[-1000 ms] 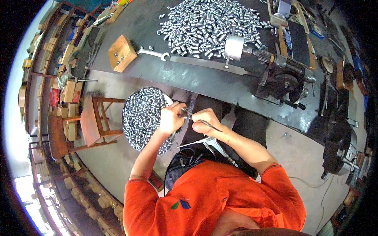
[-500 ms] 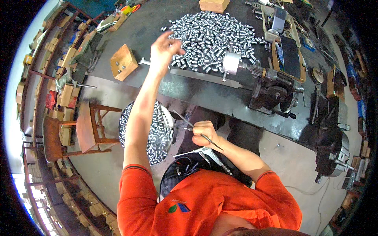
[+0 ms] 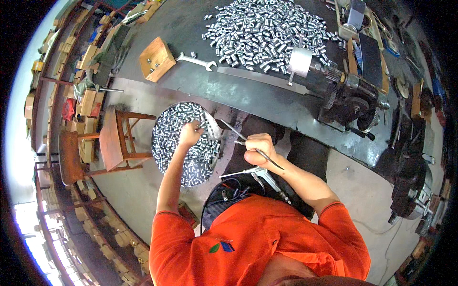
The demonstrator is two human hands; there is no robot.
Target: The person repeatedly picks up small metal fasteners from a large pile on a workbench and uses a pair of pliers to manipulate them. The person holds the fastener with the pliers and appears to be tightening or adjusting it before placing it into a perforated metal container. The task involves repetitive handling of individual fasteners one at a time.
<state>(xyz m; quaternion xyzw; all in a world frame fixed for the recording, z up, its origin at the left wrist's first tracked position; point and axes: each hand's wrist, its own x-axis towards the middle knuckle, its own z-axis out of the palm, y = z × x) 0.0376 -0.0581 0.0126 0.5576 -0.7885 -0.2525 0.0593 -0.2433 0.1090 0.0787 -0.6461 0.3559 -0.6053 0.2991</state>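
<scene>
My left hand (image 3: 191, 133) is down over a round tub (image 3: 214, 135) full of small metal sleeves (image 3: 177, 157). Its fingers are curled in a pinch among the sleeves, and what lies between them is too small to make out. In front of my lap, my right hand (image 3: 260, 148) is closed around a thin dark metal rod (image 3: 231, 127), held at a slant. A short metal tip (image 3: 239, 142) also pokes out from that fist. Across my lap lies a grey air blow gun (image 3: 268, 180) with a long nozzle.
A large heap of sleeves (image 3: 267, 35) covers the far workbench (image 3: 229, 97). A geared machine (image 3: 350, 97) with a bright cylinder stands at its right. A wooden box (image 3: 157, 59) and a spanner (image 3: 196, 61) lie to the left. A wooden chair (image 3: 114, 138) stands beside the tub.
My left hand has moved from beside the heap on the bench back and down to the tub. My right hand keeps hold of the rod. The view has shifted slightly.
</scene>
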